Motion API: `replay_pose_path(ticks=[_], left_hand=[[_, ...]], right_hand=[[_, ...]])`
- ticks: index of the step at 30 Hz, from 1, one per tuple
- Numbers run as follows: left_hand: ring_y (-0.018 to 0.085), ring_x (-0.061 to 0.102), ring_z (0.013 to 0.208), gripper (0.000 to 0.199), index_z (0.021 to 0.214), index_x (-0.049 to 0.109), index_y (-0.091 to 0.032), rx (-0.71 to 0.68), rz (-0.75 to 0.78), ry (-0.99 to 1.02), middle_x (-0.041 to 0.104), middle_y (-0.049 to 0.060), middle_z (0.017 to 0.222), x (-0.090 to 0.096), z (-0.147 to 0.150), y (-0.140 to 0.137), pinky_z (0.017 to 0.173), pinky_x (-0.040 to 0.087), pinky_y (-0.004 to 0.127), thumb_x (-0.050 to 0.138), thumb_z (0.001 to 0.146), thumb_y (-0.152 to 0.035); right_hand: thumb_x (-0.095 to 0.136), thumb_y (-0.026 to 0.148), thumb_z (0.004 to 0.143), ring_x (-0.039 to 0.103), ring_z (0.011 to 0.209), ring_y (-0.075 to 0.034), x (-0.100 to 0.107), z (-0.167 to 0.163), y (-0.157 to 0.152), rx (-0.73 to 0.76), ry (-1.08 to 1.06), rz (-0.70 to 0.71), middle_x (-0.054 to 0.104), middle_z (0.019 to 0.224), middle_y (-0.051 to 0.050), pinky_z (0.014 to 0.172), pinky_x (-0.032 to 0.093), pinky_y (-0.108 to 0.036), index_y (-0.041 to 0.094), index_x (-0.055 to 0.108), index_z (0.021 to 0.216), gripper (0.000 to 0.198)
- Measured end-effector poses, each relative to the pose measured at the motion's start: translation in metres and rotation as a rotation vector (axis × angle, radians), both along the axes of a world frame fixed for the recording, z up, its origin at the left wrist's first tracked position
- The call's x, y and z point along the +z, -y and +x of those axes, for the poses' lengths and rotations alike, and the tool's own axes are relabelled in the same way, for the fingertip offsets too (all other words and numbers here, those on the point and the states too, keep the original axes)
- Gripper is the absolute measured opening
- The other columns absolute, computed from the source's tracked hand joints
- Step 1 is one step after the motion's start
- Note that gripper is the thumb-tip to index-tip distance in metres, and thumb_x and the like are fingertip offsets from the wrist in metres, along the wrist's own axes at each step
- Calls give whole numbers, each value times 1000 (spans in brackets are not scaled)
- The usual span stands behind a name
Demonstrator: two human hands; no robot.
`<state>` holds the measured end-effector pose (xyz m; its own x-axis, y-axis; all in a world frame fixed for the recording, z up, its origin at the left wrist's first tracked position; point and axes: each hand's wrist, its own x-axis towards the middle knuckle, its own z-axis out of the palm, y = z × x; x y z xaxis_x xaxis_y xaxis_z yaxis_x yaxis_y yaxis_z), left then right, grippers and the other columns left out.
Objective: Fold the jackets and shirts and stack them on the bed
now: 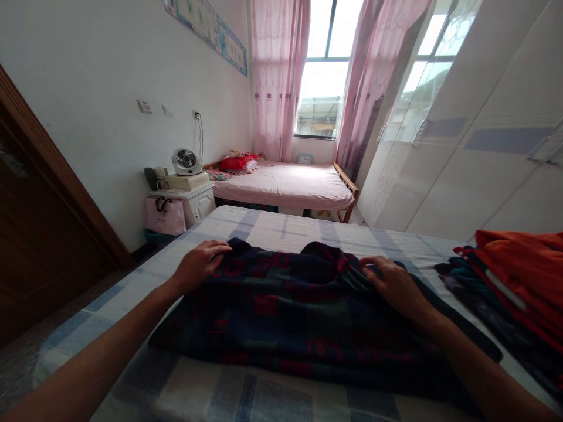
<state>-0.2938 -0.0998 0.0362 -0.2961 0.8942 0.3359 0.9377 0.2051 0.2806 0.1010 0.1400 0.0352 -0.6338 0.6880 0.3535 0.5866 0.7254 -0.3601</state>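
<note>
A dark plaid shirt (pixel 281 310) in navy, green and red lies spread across the bed in front of me, its cloth wrinkled. A raised, rumpled fold that looks like the collar stands at its far edge. My left hand (pixel 200 266) is at the far left corner of the shirt, fingers closed on the cloth there. On the other side, my right hand (pixel 391 284) has its fingers curled onto bunched fabric right of the collar. A dark sleeve-like strip reaches out to the right beneath my right forearm, which partly hides it.
The shirt rests on a bed with a blue-and-white checked sheet (pixel 237 387). At the right edge sits a pile of folded clothes (pixel 523 275), orange on top. Beyond are a smaller pink bed (pixel 285 184), a white cabinet (pixel 200 205) with a fan (pixel 187 161), and a wardrobe (pixel 461 176).
</note>
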Motion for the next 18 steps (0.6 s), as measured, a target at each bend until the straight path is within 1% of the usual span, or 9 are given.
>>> replay_pose_path(ticks=[2,4,6,9,10,12,15,16,18], left_hand=[[21,50,119,41,117,62,-18,-163,-107,-28,60,7,126,2,6,-27,105,35,33,40,82,-23],[20,49,120,46,121,59,-18,-254,-179,-36,58,7,128,1,9,-50,105,35,31,43,78,-17],[20,51,118,50,123,58,-21,-289,-213,-33,59,5,126,-4,9,-68,103,36,29,47,75,-15],[21,55,111,52,124,58,-22,-313,-256,-29,62,5,119,-10,6,-83,99,39,30,52,73,-17],[22,56,109,51,123,58,-22,-312,-266,-28,63,6,116,-12,5,-85,97,41,31,53,72,-17],[24,57,104,47,118,62,-22,-304,-279,-29,64,7,107,-12,5,-87,94,42,33,54,71,-18],[25,57,96,28,94,70,-20,-298,-294,-25,64,7,93,-7,8,-84,87,44,35,55,71,-21],[24,57,94,22,88,70,-19,-303,-297,-19,63,7,92,-5,10,-81,86,44,34,55,72,-22],[23,56,96,20,86,68,-19,-326,-296,1,63,6,97,1,12,-73,86,44,32,55,73,-23]], right_hand=[[46,30,86,58,104,-23,0,-32,3,125,17,5,65,110,-8,91,42,-37,21,62,107,28],[48,28,86,56,107,-22,-4,-62,3,225,53,7,64,111,-8,93,41,-36,20,61,112,30],[50,28,85,54,110,-23,-11,-87,2,267,113,17,64,114,-9,94,39,-38,19,59,117,34],[54,30,83,50,113,-27,-20,-113,1,245,215,29,61,117,-11,92,37,-42,17,55,122,42],[56,30,82,50,111,-28,-22,-118,1,230,242,26,62,115,-11,90,37,-43,17,57,121,41],[57,26,81,52,105,-27,-23,-124,1,223,266,15,64,107,-9,86,38,-42,19,62,110,30],[55,22,83,55,96,-23,-21,-122,6,258,175,46,64,95,-5,82,38,-37,21,64,92,14],[53,22,84,55,95,-22,-20,-119,9,271,122,75,63,94,-5,82,37,-36,21,63,91,12],[51,23,87,55,93,-20,-17,-111,16,294,37,128,61,95,-4,83,38,-35,22,62,92,12]])
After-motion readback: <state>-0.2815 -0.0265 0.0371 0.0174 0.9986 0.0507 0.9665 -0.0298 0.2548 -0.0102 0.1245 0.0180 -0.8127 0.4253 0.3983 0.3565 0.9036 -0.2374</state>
